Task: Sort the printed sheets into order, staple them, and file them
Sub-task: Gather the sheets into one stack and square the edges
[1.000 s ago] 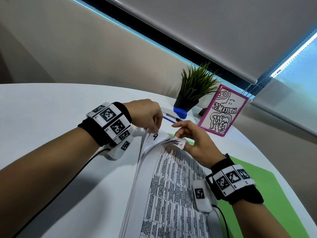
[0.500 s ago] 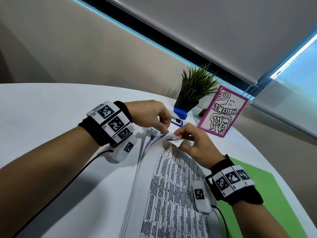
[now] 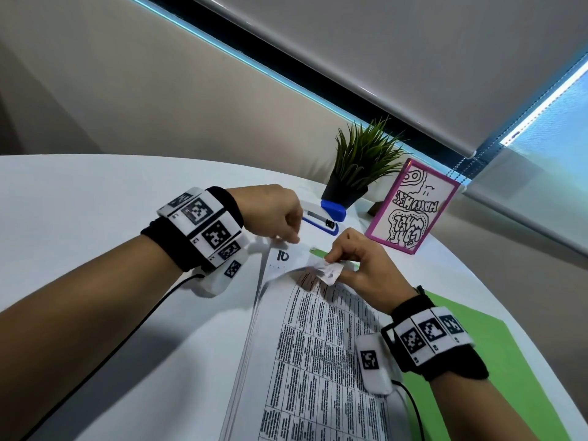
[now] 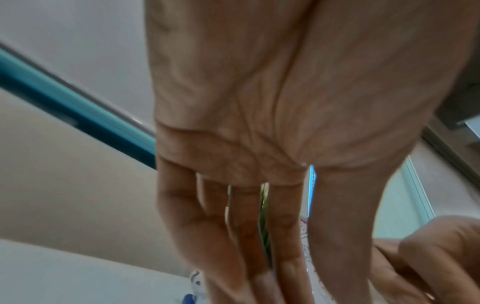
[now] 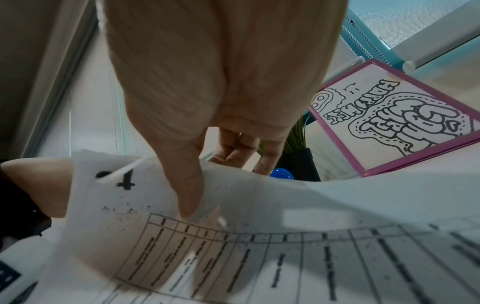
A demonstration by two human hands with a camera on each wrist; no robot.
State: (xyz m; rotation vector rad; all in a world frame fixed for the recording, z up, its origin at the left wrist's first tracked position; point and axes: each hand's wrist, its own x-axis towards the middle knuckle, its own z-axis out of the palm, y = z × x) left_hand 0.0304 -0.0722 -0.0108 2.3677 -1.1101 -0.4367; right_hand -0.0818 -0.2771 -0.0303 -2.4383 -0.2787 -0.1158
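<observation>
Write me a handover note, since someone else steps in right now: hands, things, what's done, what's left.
Left hand: fingertips on the far corner of the sheets, by the page marked 10.
Right hand: pinches the upper corners, curled back.
Sheets: one stack on the white table, its right edge over the green folder. Stapler: untouched beyond the stack, before the plant.
Done: sheets gathered; the page numbers are being checked.
Left: finish the order check, staple the corner, file in the folder.
</observation>
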